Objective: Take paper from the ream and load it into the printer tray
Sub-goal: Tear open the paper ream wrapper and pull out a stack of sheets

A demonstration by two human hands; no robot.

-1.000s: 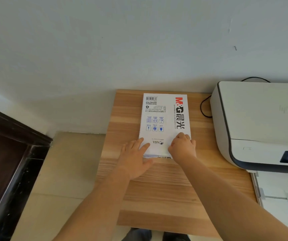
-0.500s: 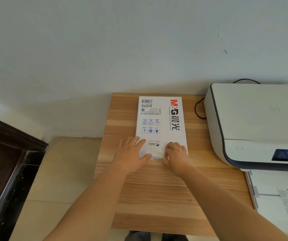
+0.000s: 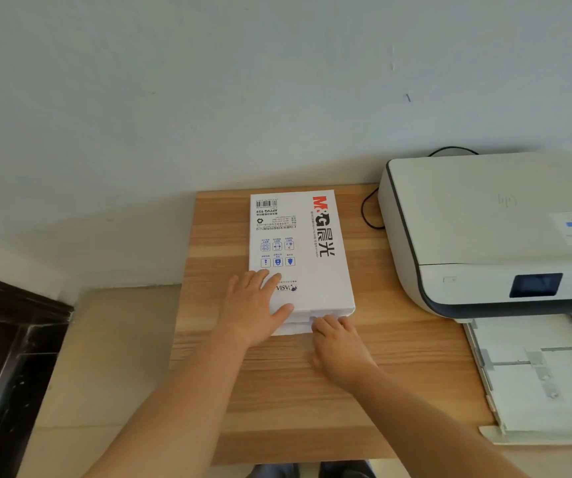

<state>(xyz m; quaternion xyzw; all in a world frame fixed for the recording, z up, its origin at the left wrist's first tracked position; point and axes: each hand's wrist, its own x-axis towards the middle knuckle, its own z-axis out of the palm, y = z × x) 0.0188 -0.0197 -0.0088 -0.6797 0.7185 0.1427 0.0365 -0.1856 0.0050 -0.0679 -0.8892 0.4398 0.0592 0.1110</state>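
Clearly opening comes first: left hand (image 3: 255,310), fingers (image 3: 279,310) spread, pins the ream (image 3: 303,257) while right hand (image 3: 339,343) fingers (image 3: 322,320) curl at its flap, needing a firm pull.

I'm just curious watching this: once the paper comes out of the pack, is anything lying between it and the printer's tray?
Nothing visible does. The ream lies on the table with both hands at its near end, and the bare wood runs clear across to the pulled-out printer tray on the right, below the printer.
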